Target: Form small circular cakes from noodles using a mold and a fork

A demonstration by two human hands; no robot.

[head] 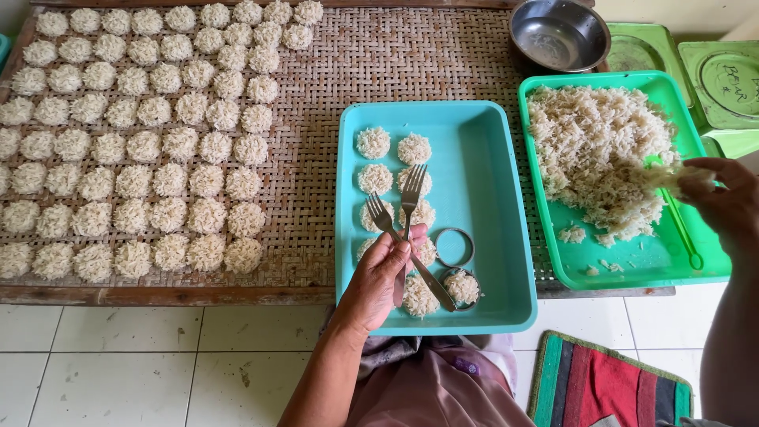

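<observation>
Your left hand (pixel 385 273) grips two forks (pixel 407 229) over the blue tray (pixel 490 205); your right hand (pixel 723 202) pinches rice (pixel 593 142) closed-fingered.

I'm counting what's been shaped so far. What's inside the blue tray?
The blue tray holds round noodle discs in two columns and two metal rings. The left hand, holding two forks, covers some discs.

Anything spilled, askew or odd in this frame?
Little stands out. A few loose clumps lie apart from the main heap in the green tray. In the blue tray, the left hand holds two forks crossed over the pressed rounds.
</observation>
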